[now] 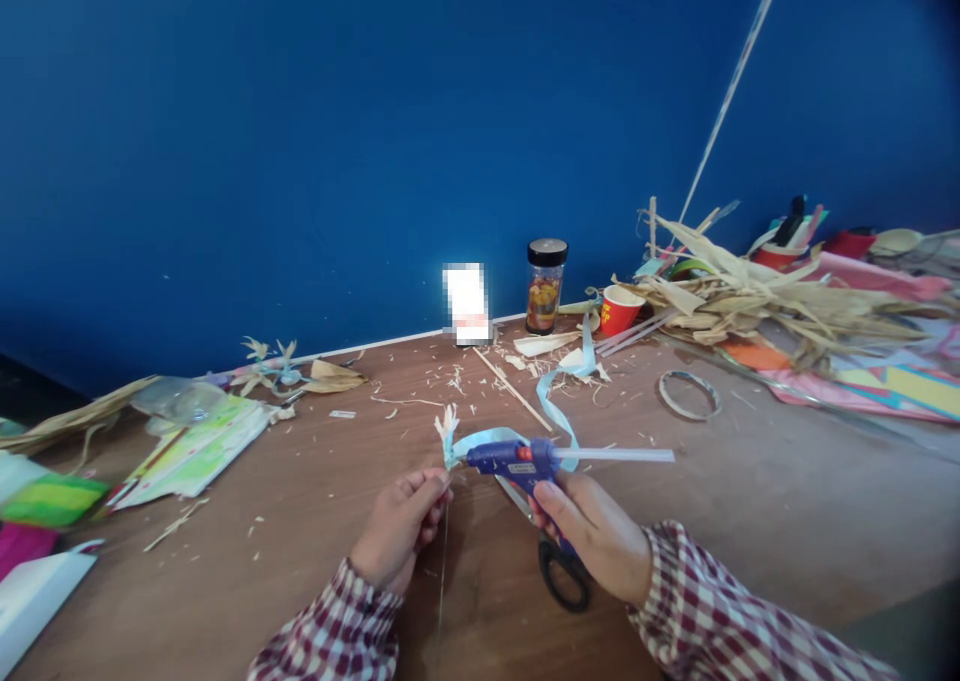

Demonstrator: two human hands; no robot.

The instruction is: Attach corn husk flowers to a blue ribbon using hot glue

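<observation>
In my right hand (589, 531) is a blue hot glue gun (499, 458), with a clear glue stick (622, 455) poking out of its back end. Its nozzle points left, right by a small flower-like piece (448, 431) of pale husk strips with a light blue base. My left hand (405, 521) pinches that piece low down between thumb and fingers. Light blue ribbon (551, 391) runs from near the piece, behind the glue gun and back across the table. Scissors with black handles (564, 573) lie beneath my right hand, their blades partly hidden.
Dried corn husks (697, 296) pile up at the right, beside a red paper cup (621, 309). A black-lidded jar (545, 286) stands by the blue wall, near a thin stick (514, 391). A ring (688, 396) lies right. Papers (195, 456) and packaging cover the left.
</observation>
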